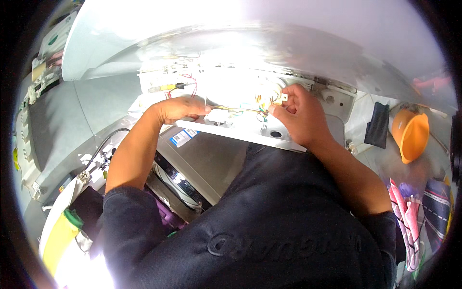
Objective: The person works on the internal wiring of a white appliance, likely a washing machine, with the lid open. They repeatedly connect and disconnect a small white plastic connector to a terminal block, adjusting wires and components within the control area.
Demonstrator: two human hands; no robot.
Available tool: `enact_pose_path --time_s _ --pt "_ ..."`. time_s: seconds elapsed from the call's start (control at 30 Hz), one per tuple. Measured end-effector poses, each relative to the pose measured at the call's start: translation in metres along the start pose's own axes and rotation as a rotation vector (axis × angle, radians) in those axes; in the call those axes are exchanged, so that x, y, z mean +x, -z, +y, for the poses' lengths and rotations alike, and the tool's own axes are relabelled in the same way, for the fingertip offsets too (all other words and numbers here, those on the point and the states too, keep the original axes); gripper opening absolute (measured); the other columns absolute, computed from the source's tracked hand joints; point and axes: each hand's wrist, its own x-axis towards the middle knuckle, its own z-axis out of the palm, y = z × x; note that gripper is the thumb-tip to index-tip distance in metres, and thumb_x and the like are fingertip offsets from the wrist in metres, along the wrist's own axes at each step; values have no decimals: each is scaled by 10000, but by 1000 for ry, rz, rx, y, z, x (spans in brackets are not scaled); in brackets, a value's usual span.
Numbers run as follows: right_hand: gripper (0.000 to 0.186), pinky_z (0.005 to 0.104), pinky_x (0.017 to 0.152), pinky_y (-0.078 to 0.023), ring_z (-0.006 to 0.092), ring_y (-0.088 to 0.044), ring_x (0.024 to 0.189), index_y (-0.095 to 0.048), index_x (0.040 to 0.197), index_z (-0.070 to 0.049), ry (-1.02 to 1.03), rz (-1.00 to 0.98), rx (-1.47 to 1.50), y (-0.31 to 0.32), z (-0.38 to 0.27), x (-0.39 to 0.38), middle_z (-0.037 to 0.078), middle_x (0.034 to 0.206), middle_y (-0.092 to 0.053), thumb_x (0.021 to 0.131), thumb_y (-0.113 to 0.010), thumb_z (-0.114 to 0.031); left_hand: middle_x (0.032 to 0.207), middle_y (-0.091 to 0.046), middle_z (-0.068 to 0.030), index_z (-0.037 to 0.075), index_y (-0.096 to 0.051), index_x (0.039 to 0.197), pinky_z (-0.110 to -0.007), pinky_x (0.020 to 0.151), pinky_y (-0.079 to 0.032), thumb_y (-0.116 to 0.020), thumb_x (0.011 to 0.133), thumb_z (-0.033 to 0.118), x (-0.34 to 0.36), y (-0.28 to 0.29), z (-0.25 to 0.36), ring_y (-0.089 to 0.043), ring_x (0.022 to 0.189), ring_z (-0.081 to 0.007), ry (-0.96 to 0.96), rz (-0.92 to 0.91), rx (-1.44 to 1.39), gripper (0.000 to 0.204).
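Note:
A white appliance control panel (231, 126) lies open in front of me, with thin coloured wires (240, 110) running across it. My left hand (179, 109) pinches one end of the wire bundle near the panel's middle. My right hand (297, 111) holds a small white connector (284, 98) at the other end of the wires, fingers closed on it. Red wires and a yellow-tipped part (174, 86) sit on the panel's left, above my left hand. Bright glare washes out the panel's centre.
The appliance's grey metal body (207, 159) with a blue and white label (183, 137) is below the panel. An orange plastic cup (410, 136) and a black object (377, 124) lie at the right. Striped cloth (423, 212) is lower right. Black hoses (103, 147) run at the left.

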Motion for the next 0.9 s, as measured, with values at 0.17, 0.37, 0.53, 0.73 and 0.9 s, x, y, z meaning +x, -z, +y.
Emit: enact_pose_path --time_s 0.17,0.37,0.53,0.73,0.9 --pt "486 337 683 -530 196 -674 754 -583 1117 52 -13 7 -9 -2 8 0 157 875 -679 812 -759 -284 1434 -486 -262 -117 -405 1431 -337 1142 -300 -785 777 512 8 14 -17 -441 1355 -309 51 -90 87 983" --pt "458 312 707 -528 163 -633 740 -601 1109 40 -11 74 79 -5 17 -2 94 868 -664 817 -764 -273 1454 -480 -236 -76 -398 1457 -332 1142 -295 -736 809 522 5 13 -10 -439 1361 -311 -10 -69 399 944" --pt "448 283 686 -506 137 -605 727 -597 1125 35 -98 76 -68 -2 -1 -3 75 845 -654 829 -766 -257 1327 -602 -144 17 -612 1303 -289 1051 -389 -589 928 353 2 17 0 -545 1241 -218 -126 -136 572 503" --pt "329 234 633 -465 86 -581 717 -568 1123 9 -82 53 6 -2 5 -3 19 785 -612 864 -738 -101 1118 -712 -119 84 -688 1212 -318 919 -501 -569 879 88 -7 20 -14 -674 977 -250 -312 114 549 354" --pt "281 195 627 -458 49 -545 667 -551 1122 8 -123 86 234 -2 1 -5 -23 758 -592 880 -691 -8 1117 -710 -142 141 -722 1173 -364 864 -518 -552 848 74 -8 32 -26 -681 926 -308 -616 150 797 373"
